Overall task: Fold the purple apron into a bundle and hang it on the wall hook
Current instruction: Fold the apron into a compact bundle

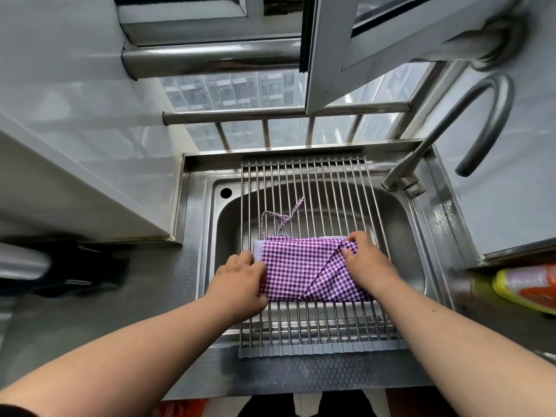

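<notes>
We see the folded purple apron (304, 267) lying on the rack (316, 188) over the sink (400, 206); our left hand (240, 284) and right hand (365, 260) each grip one of its ends.

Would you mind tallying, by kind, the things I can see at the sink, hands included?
Hands: 2 (left hand, right hand)
Purple checked apron: 1
Roll-up drying rack: 1
Sink: 1
Faucet: 1
Yellow-capped bottle: 1
Total: 7
</notes>
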The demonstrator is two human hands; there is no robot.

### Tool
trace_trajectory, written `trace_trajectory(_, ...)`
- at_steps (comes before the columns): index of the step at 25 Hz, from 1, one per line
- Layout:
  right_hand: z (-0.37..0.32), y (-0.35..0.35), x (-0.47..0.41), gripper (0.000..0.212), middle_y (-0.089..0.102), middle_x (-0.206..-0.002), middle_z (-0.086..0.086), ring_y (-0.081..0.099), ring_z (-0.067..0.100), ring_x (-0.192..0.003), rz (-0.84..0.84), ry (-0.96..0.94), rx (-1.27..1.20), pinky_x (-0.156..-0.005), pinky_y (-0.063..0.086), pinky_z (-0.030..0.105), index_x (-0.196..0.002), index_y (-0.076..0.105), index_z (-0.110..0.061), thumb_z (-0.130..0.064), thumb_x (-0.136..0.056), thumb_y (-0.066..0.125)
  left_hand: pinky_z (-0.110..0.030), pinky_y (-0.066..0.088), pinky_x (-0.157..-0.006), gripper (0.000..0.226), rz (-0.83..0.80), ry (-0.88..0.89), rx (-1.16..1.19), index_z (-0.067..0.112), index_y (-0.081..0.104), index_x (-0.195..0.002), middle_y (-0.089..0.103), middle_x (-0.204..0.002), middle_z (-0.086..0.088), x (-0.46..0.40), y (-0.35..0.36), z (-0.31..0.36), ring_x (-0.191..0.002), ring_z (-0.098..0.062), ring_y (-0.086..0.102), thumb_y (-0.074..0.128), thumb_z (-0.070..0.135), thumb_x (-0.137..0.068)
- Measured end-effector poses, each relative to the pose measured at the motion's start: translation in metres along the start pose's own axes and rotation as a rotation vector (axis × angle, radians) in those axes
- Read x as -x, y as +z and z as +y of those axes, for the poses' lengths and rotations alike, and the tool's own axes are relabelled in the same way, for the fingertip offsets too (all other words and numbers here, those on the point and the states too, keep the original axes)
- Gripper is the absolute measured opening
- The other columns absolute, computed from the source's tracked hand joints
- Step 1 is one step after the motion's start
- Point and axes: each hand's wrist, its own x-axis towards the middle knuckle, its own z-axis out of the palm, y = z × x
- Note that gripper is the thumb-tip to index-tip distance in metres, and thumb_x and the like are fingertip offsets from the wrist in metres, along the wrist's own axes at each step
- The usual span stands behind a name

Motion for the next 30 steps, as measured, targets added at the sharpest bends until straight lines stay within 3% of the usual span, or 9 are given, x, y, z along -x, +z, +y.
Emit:
trace_trajectory(4,-0.003,0.006,0.003,0.030,0.052,-0.138,0.004,0.054,0.027,-0.120,0.120,-0.045,0.240,-0.101,0.047,0.046,-0.136,0.047,-0.031,-0.039,-0.107,0.049,-0.046,0.013,-0.129,0.068,0.068,0.387,-0.211,0.035,0.031,-0.160,0.015,-0.174,-0.002,-0.012,-0.011,0.019,-0.158,-0.026,0.018,0.048,0.056,-0.098)
trace_trajectory(7,-0.015,0.009,0.011,0.044,0.036,-0.153,-0.003,0.036,0.025,-0.143,0.163,-0.330,0.349,-0.120,0.033,0.047,-0.145,0.045,-0.037,-0.023,-0.104,0.050,-0.042,-0.004,-0.127,0.076,-0.049,0.358,-0.245,0.032,0.001,-0.168,-0.012,-0.175,-0.001,-0.039,-0.005,0.026,-0.162,-0.026,-0.003,0.032,0.062,-0.105)
trace_trajectory(10,-0.012,0.030,0.016,0.064,-0.010,-0.175,-0.008,-0.007,0.019,-0.163,-0.114,-0.502,0.510,-0.131,-0.003,0.046,-0.167,0.005,-0.040,-0.051,-0.110,0.031,-0.040,-0.005,-0.128,0.073,-0.070,0.285,-0.244,0.024,-0.011,-0.166,-0.019,-0.173,-0.005,-0.048,0.010,0.022,-0.162,-0.025,-0.010,0.018,0.059,-0.109)
trace_trajectory(14,0.006,0.043,0.009,0.069,-0.043,-0.164,-0.008,-0.036,0.013,-0.153,-0.223,-0.433,0.590,-0.129,-0.016,0.043,-0.158,-0.031,-0.038,-0.057,-0.109,0.013,-0.039,-0.013,-0.126,0.073,-0.056,0.140,-0.252,0.019,-0.027,-0.155,-0.031,-0.167,-0.008,-0.046,0.022,0.009,-0.159,-0.025,-0.023,0.011,0.058,-0.108)
trace_trajectory(16,0.004,0.043,0.011,0.070,-0.033,-0.170,-0.008,-0.026,0.015,-0.159,-0.205,-0.426,0.568,-0.129,-0.013,0.043,-0.164,-0.020,-0.038,-0.056,-0.109,0.019,-0.040,-0.016,-0.124,0.076,-0.066,0.114,-0.257,0.017,-0.027,-0.156,-0.031,-0.167,-0.010,-0.047,0.025,0.007,-0.158,-0.027,-0.024,0.011,0.060,-0.107)
trace_trajectory(18,-0.012,0.042,0.009,0.064,0.001,-0.176,-0.007,0.002,0.018,-0.162,-0.085,-0.454,0.496,-0.130,0.000,0.043,-0.167,0.009,-0.037,-0.050,-0.108,0.030,-0.040,-0.016,-0.123,0.080,-0.051,0.121,-0.252,0.018,-0.023,-0.161,-0.027,-0.169,-0.014,-0.048,0.025,0.003,-0.159,-0.029,-0.021,0.013,0.064,-0.106)
trace_trajectory(21,-0.055,0.036,-0.004,0.046,0.042,-0.156,-0.009,0.040,0.016,-0.143,0.032,-0.598,0.435,-0.120,0.027,0.044,-0.152,0.043,-0.034,-0.044,-0.107,0.042,-0.041,-0.003,-0.128,0.090,0.000,0.102,-0.108,0.026,-0.007,-0.167,-0.011,-0.175,-0.013,-0.047,0.018,-0.004,-0.162,-0.029,-0.002,0.030,0.074,-0.100)
trace_trajectory(26,-0.109,0.051,-0.028,0.035,0.053,-0.129,-0.004,0.052,0.018,-0.117,-0.002,-0.686,0.571,-0.109,0.042,0.043,-0.134,0.053,-0.030,-0.042,-0.102,0.056,-0.045,0.016,-0.128,0.108,0.077,-0.002,0.078,0.025,0.017,-0.162,0.024,-0.168,-0.002,-0.050,0.008,-0.015,-0.154,-0.024,0.023,0.065,0.077,-0.081)
trace_trajectory(30,-0.120,0.048,-0.037,0.032,0.050,-0.120,0.001,0.054,0.020,-0.100,0.049,-0.669,0.616,-0.093,0.050,0.040,-0.131,0.056,-0.025,-0.018,-0.100,0.058,-0.048,0.019,-0.126,0.098,0.091,0.097,-0.002,0.025,0.027,-0.161,0.018,-0.172,-0.001,-0.055,0.006,-0.022,-0.155,-0.025,0.023,0.058,0.078,-0.085)
